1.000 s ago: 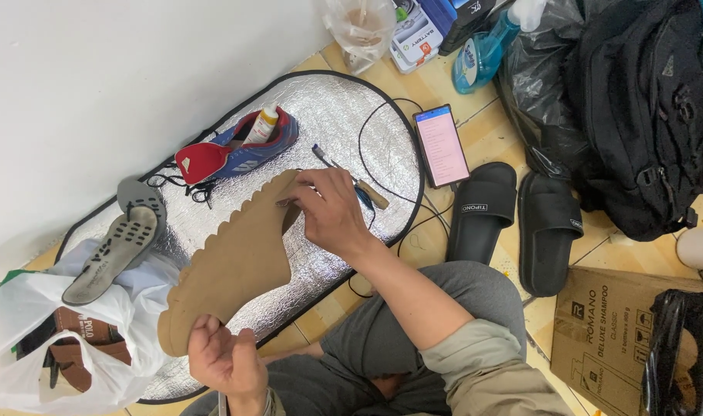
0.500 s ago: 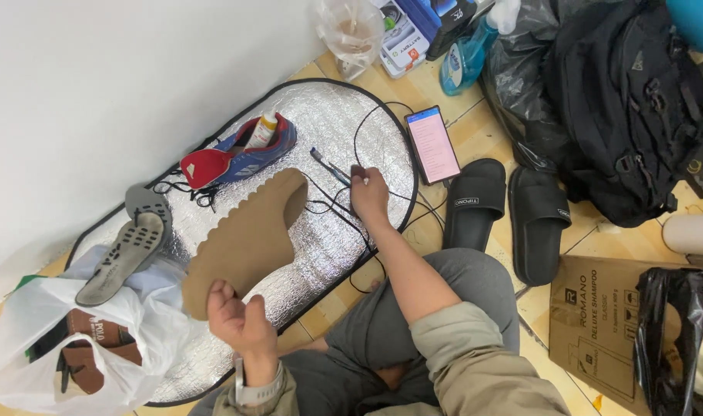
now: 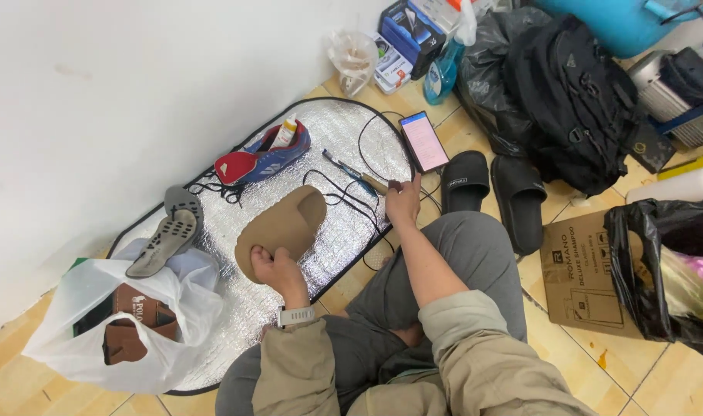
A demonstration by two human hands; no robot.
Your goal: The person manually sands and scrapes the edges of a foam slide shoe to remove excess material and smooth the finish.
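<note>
My left hand grips the near end of a tan foam shoe sole, holding it over the silver foil mat. My right hand reaches forward to a thin tool with a wooden handle lying on the mat, fingers touching its handle end. A black cable loops around the tool. A blue and red sneaker lies at the mat's far side. I sit with grey trousers and a tan jacket, a watch on the left wrist.
A grey outsole lies at the mat's left. A white plastic bag with a brown box sits near left. A phone with a lit screen, black slides, a cardboard box, black bags and a backpack crowd the right.
My right hand let go of the tan sole and moved right to the wooden-handled tool. My left hand now holds the sole alone, lower over the mat.
</note>
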